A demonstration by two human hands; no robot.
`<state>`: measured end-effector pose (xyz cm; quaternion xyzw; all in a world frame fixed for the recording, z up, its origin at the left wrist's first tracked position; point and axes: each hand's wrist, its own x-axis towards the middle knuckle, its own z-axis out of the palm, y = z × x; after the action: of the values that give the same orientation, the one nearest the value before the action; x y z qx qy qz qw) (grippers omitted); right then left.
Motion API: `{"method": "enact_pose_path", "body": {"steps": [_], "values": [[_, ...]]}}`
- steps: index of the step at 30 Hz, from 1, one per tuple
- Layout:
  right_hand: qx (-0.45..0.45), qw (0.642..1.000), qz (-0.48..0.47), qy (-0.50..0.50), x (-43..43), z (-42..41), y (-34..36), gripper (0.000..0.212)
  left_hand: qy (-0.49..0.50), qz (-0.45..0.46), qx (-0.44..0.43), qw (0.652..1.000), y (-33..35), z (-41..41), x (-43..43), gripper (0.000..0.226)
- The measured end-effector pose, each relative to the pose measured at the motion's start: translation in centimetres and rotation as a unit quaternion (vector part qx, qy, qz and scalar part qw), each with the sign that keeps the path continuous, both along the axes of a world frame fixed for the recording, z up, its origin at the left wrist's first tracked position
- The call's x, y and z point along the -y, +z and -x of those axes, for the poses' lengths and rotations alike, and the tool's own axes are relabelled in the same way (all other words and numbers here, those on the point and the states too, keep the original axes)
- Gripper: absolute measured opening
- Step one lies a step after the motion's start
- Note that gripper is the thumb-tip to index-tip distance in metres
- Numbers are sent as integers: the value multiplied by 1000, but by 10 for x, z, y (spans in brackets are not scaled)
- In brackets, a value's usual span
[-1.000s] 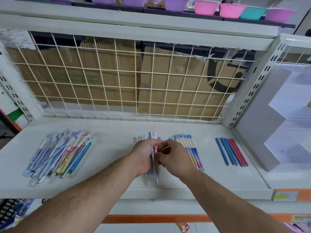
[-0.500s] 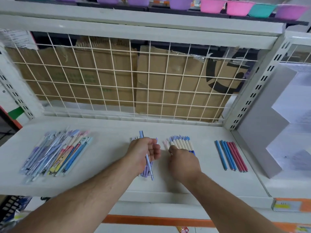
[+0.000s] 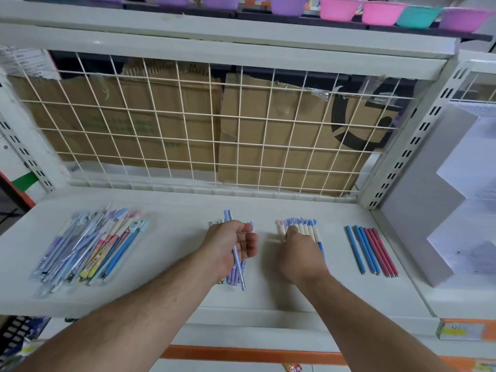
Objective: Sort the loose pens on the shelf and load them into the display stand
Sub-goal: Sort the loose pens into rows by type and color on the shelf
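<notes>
On the white shelf (image 3: 174, 253) lie several groups of pens. A mixed loose pile (image 3: 88, 248) sits at the left. My left hand (image 3: 228, 245) grips a light blue pen (image 3: 236, 253) above a small lilac group (image 3: 236, 275) in the middle. My right hand (image 3: 300, 253) rests fingers-down on a row of cream pens with blue and pink caps (image 3: 303, 226), covering their lower halves. A neat row of plain blue and red pens (image 3: 371, 251) lies at the right. The white stepped display stand (image 3: 440, 200) stands on the neighbouring shelf at the far right.
A wire grid (image 3: 204, 130) with cardboard behind it closes the shelf's back. A perforated upright post (image 3: 413, 140) separates the shelf from the stand. Coloured plastic bowls (image 3: 381, 12) line the shelf above. Bare shelf lies between the pen groups.
My hands have parted. The right hand moved from the middle bundle to the cream pen row, laying a pink-capped pen at its left end. The left hand keeps a blue pen.
</notes>
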<state>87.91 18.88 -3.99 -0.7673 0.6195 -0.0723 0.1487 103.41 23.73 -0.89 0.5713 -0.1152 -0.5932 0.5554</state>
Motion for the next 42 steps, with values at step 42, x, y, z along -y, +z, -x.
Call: {"method": "enact_pose_path", "body": {"steps": [42], "values": [[109,985,-126,56,-47,-130,3,11,-170,-62,514,838,-20,-119,-56,20]]}}
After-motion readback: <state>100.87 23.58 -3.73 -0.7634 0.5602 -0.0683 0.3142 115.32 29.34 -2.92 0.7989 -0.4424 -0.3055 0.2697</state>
